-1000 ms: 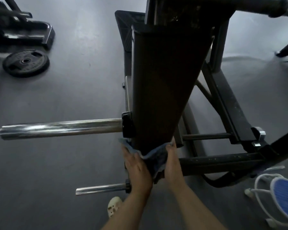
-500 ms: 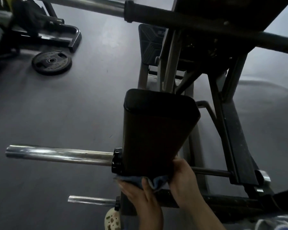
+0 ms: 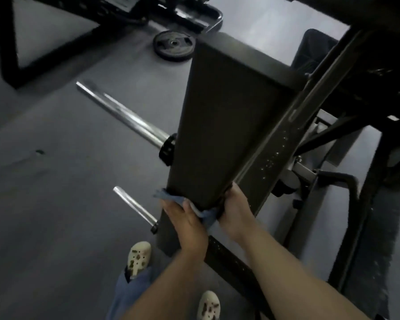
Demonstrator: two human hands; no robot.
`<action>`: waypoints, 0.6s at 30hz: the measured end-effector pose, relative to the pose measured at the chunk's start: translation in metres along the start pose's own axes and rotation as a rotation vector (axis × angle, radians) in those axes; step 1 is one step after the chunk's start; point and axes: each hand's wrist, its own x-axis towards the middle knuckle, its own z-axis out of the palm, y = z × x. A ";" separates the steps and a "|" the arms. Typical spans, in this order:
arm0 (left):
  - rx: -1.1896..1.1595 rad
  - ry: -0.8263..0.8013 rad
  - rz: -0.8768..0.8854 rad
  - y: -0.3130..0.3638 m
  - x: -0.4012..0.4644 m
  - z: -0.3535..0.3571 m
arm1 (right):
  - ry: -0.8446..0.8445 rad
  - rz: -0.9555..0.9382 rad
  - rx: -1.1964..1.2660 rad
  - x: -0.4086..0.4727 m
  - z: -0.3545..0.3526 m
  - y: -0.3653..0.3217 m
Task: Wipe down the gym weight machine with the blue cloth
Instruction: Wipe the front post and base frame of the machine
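Observation:
The weight machine's dark upright column [image 3: 229, 123] fills the middle of the head view. A blue cloth [image 3: 208, 217] is wrapped round its lower end, and one corner sticks out on the left. My left hand [image 3: 183, 219] grips the cloth against the column's left front, thumb on the fabric. My right hand [image 3: 237, 212] holds the other end of the cloth, with its fingers curled round the column's right edge. The fingertips of both hands are hidden behind the column.
Two chrome plate pegs, a long one [image 3: 125, 114] and a short one [image 3: 134, 207], stick out to the left. A weight plate [image 3: 174, 46] lies on the grey floor beyond. Black frame bars [image 3: 365, 215] crowd the right side. My pale clogs [image 3: 139, 257] stand below the column.
The view has tilted and swung left, so the column now leans across the frame. Both hands stay at the column's lower end with the cloth round it.

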 end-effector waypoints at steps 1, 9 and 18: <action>-0.051 0.011 -0.023 -0.001 -0.001 0.002 | -0.007 -0.018 -0.024 0.002 -0.003 0.000; -0.117 0.053 0.313 0.044 -0.041 0.025 | -0.072 -0.185 0.026 -0.013 -0.004 -0.027; 0.100 0.088 0.725 0.056 -0.037 0.032 | -0.106 -0.250 -0.263 0.003 0.015 -0.054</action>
